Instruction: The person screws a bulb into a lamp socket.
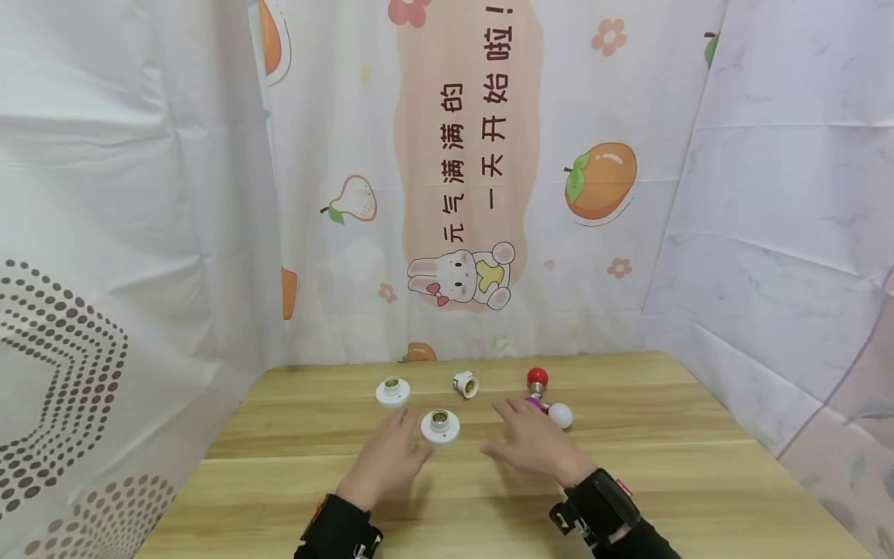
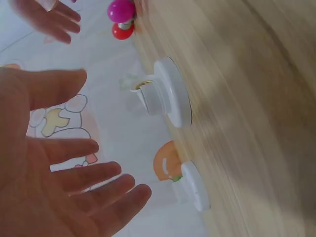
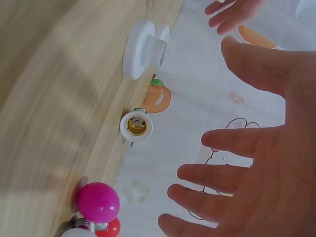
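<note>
Both hands hover over the wooden table with their fingers spread, holding nothing. My left hand [image 1: 388,458] is just left of a round white lamp holder [image 1: 431,432], whose metal-lined socket faces up. Behind it stands a second round white lamp holder [image 1: 393,398]. A small white lamp socket [image 3: 137,126] lies on its side, its brass-coloured opening toward me. My right hand [image 1: 538,441] is nearest to three bulbs: a red bulb [image 1: 537,376], a white bulb [image 1: 561,416] and a magenta bulb [image 3: 98,202]. In the head view, the right hand partly hides the magenta one.
The wooden table [image 1: 670,481] ends at a printed curtain [image 1: 601,295] at the back. White cloth [image 1: 202,233] hangs along the left side, and a marbled sheet [image 1: 775,233] along the right. Dark straps [image 1: 602,501] surround both wrists.
</note>
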Demonstrator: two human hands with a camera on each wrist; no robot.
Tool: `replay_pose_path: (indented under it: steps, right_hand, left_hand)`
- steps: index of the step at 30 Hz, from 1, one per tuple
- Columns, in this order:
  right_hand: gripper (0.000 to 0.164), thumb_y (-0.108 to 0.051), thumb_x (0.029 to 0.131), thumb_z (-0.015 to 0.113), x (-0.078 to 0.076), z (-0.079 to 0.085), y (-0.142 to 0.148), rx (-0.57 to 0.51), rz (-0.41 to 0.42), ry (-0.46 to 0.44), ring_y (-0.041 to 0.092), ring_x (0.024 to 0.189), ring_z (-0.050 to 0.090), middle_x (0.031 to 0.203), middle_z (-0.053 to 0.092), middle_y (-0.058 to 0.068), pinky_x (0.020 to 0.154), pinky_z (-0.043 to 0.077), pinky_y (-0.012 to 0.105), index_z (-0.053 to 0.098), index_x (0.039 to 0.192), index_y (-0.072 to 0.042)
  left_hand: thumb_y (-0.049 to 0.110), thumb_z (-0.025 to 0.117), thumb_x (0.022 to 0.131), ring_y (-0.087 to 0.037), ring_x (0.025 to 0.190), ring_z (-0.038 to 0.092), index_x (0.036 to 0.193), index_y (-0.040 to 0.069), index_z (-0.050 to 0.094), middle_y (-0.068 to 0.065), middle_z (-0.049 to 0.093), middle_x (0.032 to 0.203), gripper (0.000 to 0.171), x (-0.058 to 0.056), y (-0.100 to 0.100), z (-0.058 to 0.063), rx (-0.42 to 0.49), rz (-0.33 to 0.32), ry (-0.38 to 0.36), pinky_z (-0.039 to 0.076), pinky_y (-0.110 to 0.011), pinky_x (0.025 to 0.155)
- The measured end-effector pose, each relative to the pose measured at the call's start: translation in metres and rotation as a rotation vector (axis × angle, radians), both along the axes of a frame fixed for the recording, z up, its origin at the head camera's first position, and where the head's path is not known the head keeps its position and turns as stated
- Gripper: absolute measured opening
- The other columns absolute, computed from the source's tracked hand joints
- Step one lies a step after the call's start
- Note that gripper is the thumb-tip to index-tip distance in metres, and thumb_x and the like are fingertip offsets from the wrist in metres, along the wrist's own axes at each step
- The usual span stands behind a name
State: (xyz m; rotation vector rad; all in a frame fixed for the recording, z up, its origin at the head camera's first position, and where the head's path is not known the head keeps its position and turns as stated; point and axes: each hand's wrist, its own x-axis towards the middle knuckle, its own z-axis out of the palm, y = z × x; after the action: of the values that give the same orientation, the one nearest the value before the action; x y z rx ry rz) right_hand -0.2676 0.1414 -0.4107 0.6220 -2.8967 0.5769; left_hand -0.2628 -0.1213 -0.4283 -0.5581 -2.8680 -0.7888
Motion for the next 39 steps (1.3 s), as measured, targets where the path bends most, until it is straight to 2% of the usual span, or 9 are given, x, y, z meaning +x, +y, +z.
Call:
replay_pose_path:
  steps: [6,9,15,23,27,30,35,39]
  right_hand:
    - [0.075,-0.046,0.089,0.075,-0.011,0.007,-0.009,-0.044,-0.006,-0.049,0.041,0.131,0.052,0.143,0.054,0.024,0.104,0.045,0.056,0.052,0.146,-0.002]
    - [0.072,-0.042,0.088,0.076,-0.019,0.007,-0.013,-0.086,-0.015,-0.048,0.039,0.128,0.055,0.139,0.058,0.022,0.104,0.046,0.054,0.055,0.142,0.001]
    - [0.061,-0.031,0.088,0.077,-0.035,0.001,-0.021,-0.225,-0.028,-0.05,0.04,0.122,0.059,0.131,0.063,0.023,0.101,0.048,0.053,0.06,0.134,0.006]
    - [0.053,-0.025,0.091,0.074,-0.054,-0.01,-0.031,-0.434,-0.072,-0.145,0.037,0.108,0.065,0.12,0.066,0.027,0.089,0.055,0.049,0.06,0.131,0.008]
    - [0.054,-0.021,0.089,0.075,-0.063,-0.018,-0.037,-0.436,-0.051,-0.147,0.037,0.107,0.065,0.119,0.066,0.028,0.088,0.055,0.049,0.06,0.13,0.01]
    - [0.055,-0.019,0.088,0.076,-0.068,-0.026,-0.042,-0.422,-0.031,-0.152,0.04,0.11,0.064,0.119,0.065,0.028,0.092,0.053,0.051,0.059,0.13,0.012]
    - [0.053,-0.015,0.087,0.077,-0.074,-0.039,-0.048,-0.376,-0.017,-0.192,0.044,0.116,0.061,0.123,0.064,0.031,0.098,0.049,0.056,0.059,0.129,0.013]
    - [0.053,-0.011,0.086,0.078,-0.079,-0.048,-0.053,-0.343,-0.014,-0.206,0.046,0.118,0.06,0.124,0.063,0.031,0.101,0.047,0.057,0.059,0.127,0.016]
  left_hand:
    - [0.025,0.067,0.097,-0.046,0.131,0.049,0.138,-0.011,0.052,-0.031,0.052,0.14,0.057,-0.015,0.001,0.003,0.04,0.059,0.009,0.042,-0.058,0.106]
    - [0.024,0.067,0.098,-0.045,0.129,0.052,0.137,-0.01,0.054,-0.029,0.056,0.136,0.054,-0.019,0.002,0.004,0.084,0.076,-0.01,0.043,-0.058,0.105]
    - [0.026,0.065,0.098,-0.045,0.132,0.049,0.138,-0.008,0.054,-0.028,0.055,0.138,0.054,-0.027,0.003,0.001,0.169,0.095,-0.06,0.04,-0.059,0.107]
    - [0.019,0.062,0.098,-0.042,0.122,0.057,0.137,-0.009,0.053,-0.028,0.059,0.131,0.049,-0.045,0.005,-0.011,0.253,0.125,-0.035,0.047,-0.056,0.1]
    - [0.016,0.06,0.098,-0.042,0.12,0.057,0.138,-0.009,0.053,-0.029,0.06,0.129,0.048,-0.052,0.003,-0.019,0.278,0.137,-0.051,0.048,-0.055,0.099]
    - [0.015,0.06,0.097,-0.043,0.12,0.058,0.137,-0.011,0.053,-0.029,0.06,0.128,0.048,-0.054,0.001,-0.024,0.287,0.136,-0.078,0.048,-0.056,0.098]
    - [0.016,0.065,0.095,-0.045,0.119,0.058,0.135,-0.012,0.053,-0.031,0.06,0.127,0.05,-0.057,0.001,-0.027,0.315,0.11,-0.139,0.047,-0.058,0.098]
    - [0.015,0.07,0.092,-0.048,0.118,0.057,0.132,-0.014,0.054,-0.033,0.059,0.126,0.052,-0.06,0.002,-0.029,0.296,0.083,-0.137,0.047,-0.06,0.098]
